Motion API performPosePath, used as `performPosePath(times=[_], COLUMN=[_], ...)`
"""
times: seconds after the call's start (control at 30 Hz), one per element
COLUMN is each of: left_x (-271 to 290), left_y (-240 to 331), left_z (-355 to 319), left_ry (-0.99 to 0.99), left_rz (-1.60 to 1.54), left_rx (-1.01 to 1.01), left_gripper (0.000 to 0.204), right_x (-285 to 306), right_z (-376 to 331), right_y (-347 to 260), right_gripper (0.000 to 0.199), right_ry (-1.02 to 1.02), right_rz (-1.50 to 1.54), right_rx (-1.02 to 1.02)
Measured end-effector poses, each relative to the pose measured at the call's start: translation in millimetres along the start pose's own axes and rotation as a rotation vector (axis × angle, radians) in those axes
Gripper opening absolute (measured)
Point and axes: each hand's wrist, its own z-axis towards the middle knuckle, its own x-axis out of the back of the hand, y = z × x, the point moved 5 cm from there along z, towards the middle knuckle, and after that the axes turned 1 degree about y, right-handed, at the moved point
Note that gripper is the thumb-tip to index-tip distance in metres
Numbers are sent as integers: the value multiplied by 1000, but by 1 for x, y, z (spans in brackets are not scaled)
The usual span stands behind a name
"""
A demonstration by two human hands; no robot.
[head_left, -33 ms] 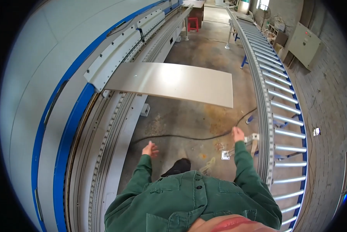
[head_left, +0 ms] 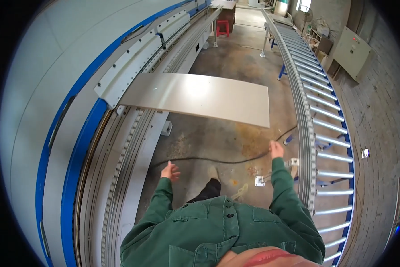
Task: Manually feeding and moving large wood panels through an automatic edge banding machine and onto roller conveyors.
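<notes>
My left hand point(head_left: 170, 171) is held out beside the long machine bed, fingers loosely apart and nothing in them. My right hand point(head_left: 276, 149), also empty, has slightly bent fingers and hovers just left of the roller conveyor's metal rail point(head_left: 304, 129). Ahead of both hands, touching neither, lies a long pale board point(head_left: 209, 95) with a glossy top. Its left end reaches the machine's white beam point(head_left: 128, 71) and rests across the bed's rails point(head_left: 135, 129). The board's right end juts over the floor, short of the conveyor.
A black cable point(head_left: 209, 159) crosses the floor ahead of my foot point(head_left: 214, 174). Metal rollers point(head_left: 331, 156) line the right side, with a grey control box point(head_left: 352, 53) on the brick wall beyond. A red stool point(head_left: 222, 28) stands at the far end.
My foot now shows farther forward beneath me. My right hand is slightly higher and farther right; my left hand has shifted slightly up and left. The board keeps its place on the bed.
</notes>
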Motion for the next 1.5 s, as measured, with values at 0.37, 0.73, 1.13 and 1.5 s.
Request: performPosePath(times=[0.37, 0.73, 1.13, 1.5], left_x=[-93, -132, -148, -211], left_y=[214, 258, 286, 357], left_z=[212, 320, 363, 366], left_ry=[159, 301, 588, 721], left_rz=[-526, -841, -808, -414], left_rx=[14, -421, -388, -289], left_gripper=[87, 63, 62, 62], right_x=[-58, -117, -143, -160], right_z=[247, 321, 362, 443], right_y=[39, 29, -17, -12], right_gripper=[42, 54, 48, 48], right_ry=[-49, -107, -104, -198], right_rz=[-146, -218, 148, 277], right_rx=[-301, -345, -527, -509])
